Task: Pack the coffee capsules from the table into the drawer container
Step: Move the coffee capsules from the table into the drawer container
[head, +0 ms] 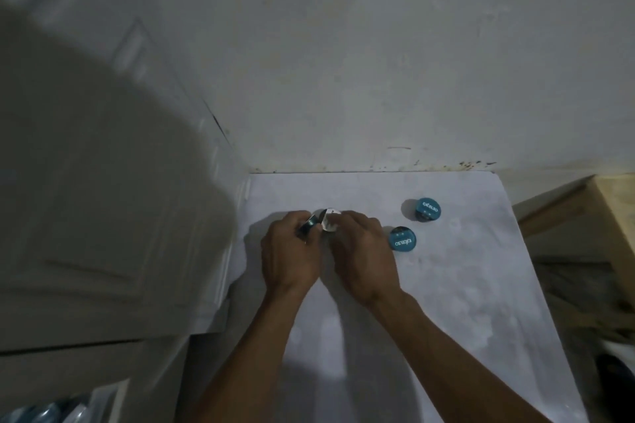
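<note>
Two teal-lidded coffee capsules lie on the white table (446, 285): one (427, 209) towards the back right, the other (402, 239) nearer me. My left hand (288, 251) grips a dark teal capsule (311, 224) tilted on its side. My right hand (360, 257) pinches a white capsule (330, 219) right beside it. Both hands meet over the table's left half. At the bottom left corner a drawer container (62, 410) shows several teal capsules inside, mostly cut off by the frame.
A white panelled door (103, 182) stands close along the table's left side. A grey wall (378, 62) backs the table. A wooden piece of furniture (584, 209) sits to the right, past the table's edge.
</note>
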